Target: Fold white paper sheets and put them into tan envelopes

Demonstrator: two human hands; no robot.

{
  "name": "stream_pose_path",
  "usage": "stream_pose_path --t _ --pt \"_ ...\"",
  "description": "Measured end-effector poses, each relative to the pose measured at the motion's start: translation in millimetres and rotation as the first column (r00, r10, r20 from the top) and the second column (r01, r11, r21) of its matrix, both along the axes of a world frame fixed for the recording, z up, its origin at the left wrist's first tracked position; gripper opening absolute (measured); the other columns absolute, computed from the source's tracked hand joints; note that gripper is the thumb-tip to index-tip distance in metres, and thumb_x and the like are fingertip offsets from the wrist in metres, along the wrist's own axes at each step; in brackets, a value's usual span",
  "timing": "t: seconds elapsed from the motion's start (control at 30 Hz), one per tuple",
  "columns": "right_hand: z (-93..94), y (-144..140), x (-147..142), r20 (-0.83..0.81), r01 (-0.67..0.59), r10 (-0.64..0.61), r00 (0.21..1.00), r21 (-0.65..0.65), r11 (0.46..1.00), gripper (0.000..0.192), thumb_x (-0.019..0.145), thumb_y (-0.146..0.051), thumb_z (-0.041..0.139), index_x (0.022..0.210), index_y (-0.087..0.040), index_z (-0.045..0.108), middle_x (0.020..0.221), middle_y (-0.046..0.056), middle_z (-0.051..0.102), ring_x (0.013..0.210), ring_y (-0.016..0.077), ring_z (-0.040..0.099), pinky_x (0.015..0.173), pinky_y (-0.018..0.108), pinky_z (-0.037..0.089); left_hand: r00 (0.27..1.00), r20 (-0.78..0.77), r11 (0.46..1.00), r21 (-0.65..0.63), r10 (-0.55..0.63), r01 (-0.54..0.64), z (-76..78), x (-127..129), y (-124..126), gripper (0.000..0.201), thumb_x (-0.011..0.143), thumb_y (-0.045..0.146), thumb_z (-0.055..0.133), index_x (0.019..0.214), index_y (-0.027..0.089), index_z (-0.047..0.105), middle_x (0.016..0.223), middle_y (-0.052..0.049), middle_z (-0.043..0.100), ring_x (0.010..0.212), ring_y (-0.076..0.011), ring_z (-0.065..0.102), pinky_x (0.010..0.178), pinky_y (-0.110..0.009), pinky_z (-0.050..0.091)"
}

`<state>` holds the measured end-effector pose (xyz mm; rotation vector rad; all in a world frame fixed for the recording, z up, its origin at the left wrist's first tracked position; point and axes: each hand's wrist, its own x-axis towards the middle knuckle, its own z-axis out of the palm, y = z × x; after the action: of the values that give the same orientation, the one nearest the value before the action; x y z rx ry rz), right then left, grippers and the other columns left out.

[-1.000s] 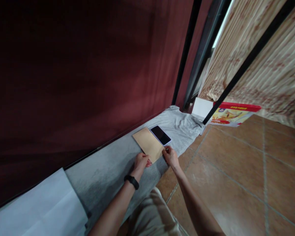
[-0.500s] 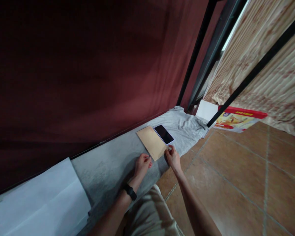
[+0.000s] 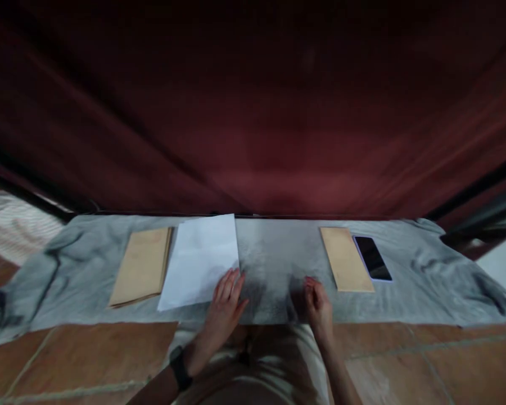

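My left hand point(image 3: 226, 301), with a black band on its wrist, lies with fingers stretched over the lower right corner of a stack of white paper point(image 3: 202, 256). My right hand point(image 3: 319, 304) is over the grey cloth, its fingers curled; whether anything is in them I cannot make out. To its right a single tan envelope point(image 3: 348, 261) lies flat, apart from the hand. Left of the white paper is a pile of tan envelopes point(image 3: 143, 264), its edges slightly uneven.
A smartphone point(image 3: 372, 259) with a dark screen lies just right of the single envelope. Grey cloth point(image 3: 278, 242) covers the long narrow surface, wrinkled at both ends. A dark red curtain point(image 3: 253, 140) hangs behind it. Tiled floor point(image 3: 109, 354) shows along the near side.
My view has swung left, bringing the envelope pile into sight. Both hands have come away from the single envelope; the left now rests on the white paper with its fingers stretched.
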<state>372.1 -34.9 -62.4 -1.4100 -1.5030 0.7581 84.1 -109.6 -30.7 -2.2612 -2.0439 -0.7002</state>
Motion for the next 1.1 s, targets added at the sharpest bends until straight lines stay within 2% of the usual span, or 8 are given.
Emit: stream_pose_path --t 0.13,0.3,0.43,0.7,0.87,0.97,1.03,1.1 --pt "2.4 -1 -75 0.058 -0.257 0.260 0.964 -0.051 0.965 0.035 0.096 -0.033 0.047 0.122 -0.021 0.068 0.116 0.013 0.071 0.104 0.0239 0.069 0.093 0.038 0.055 0.971 -0.133 0.980 0.044 0.199 -0.195 -9.6 -35 -10 0.067 0.100 0.048 0.048 0.157 0.014 0.037 0.163 -0.021 0.035 0.155 -0.0368 0.025 0.121 -0.061 0.028" --pt "8.6 11 -143 0.151 -0.303 0.325 0.934 -0.151 0.941 0.037 0.091 -0.025 0.051 0.123 -0.023 0.068 0.120 0.011 0.070 0.100 0.0226 0.070 0.092 0.035 0.055 0.951 -0.143 0.962 0.028 0.274 -0.273 -28.5 -47 -19 0.070 0.099 0.056 0.047 0.151 0.009 0.045 0.157 -0.024 0.044 0.148 -0.0377 0.040 0.120 -0.059 0.032" --pt "18.7 32 -182 0.190 -0.288 0.327 0.926 -0.206 0.935 0.031 0.088 -0.020 0.053 0.112 -0.023 0.071 0.108 0.009 0.074 0.095 0.0224 0.071 0.091 0.034 0.055 0.952 -0.142 0.963 0.046 0.270 -0.266 -28.9 -42 -22 0.059 0.102 0.047 0.045 0.150 0.012 0.049 0.155 -0.019 0.048 0.146 -0.0332 0.043 0.121 -0.055 0.033" --pt "28.1 49 -211 0.139 -0.274 0.319 0.937 -0.272 0.923 0.018 0.086 -0.025 0.053 0.096 -0.024 0.068 0.089 0.006 0.075 0.083 0.0218 0.071 0.077 0.031 0.055 0.972 -0.083 0.974 0.076 0.222 -0.216 -30.3 -42 -26 0.053 0.102 0.040 0.049 0.148 0.015 0.049 0.153 -0.017 0.052 0.143 -0.0291 0.049 0.117 -0.050 0.041" --pt "35.3 52 -196 0.024 -0.298 0.310 0.951 -0.208 0.932 0.011 0.084 -0.030 0.051 0.079 -0.026 0.059 0.078 0.003 0.069 0.079 0.0225 0.066 0.073 0.031 0.053 0.964 0.179 0.972 0.094 0.195 -0.214 -24.9 -46 -32 0.056 0.103 0.037 0.047 0.156 0.023 0.039 0.162 -0.013 0.041 0.151 -0.0290 0.037 0.121 -0.055 0.035" --pt "42.5 55 -168 -0.040 -0.251 0.248 0.968 -0.137 0.958 0.015 0.083 -0.039 0.049 0.079 -0.026 0.055 0.077 0.003 0.065 0.080 0.0223 0.063 0.074 0.031 0.051 0.814 0.514 0.930 0.080 0.270 -0.359 -13.6 -58 -33 0.056 0.103 0.041 0.045 0.157 0.032 0.037 0.167 -0.007 0.032 0.154 -0.0277 0.030 0.124 -0.054 0.032" --pt "48.7 54 -145 -0.081 -0.215 0.206 0.975 -0.127 0.968 0.020 0.083 -0.045 0.048 0.081 -0.026 0.054 0.078 0.003 0.065 0.079 0.0215 0.062 0.074 0.031 0.051 0.600 0.731 0.900 -0.044 0.325 -0.434 -3.7 -68 -29 0.059 0.099 0.048 0.051 0.154 0.029 0.042 0.164 -0.008 0.038 0.151 -0.0283 0.036 0.122 -0.050 0.036" --pt "56.0 51 -124 -0.153 -0.176 0.155 0.976 -0.135 0.975 0.026 0.081 -0.051 0.051 0.084 -0.025 0.053 0.080 0.003 0.065 0.076 0.0207 0.061 0.072 0.030 0.051 0.304 0.876 0.884 -0.238 0.375 -0.403 8.1 -76 -18 0.065 0.093 0.053 0.060 0.150 0.024 0.047 0.148 -0.013 0.058 0.137 -0.0288 0.055 0.115 -0.046 0.046"
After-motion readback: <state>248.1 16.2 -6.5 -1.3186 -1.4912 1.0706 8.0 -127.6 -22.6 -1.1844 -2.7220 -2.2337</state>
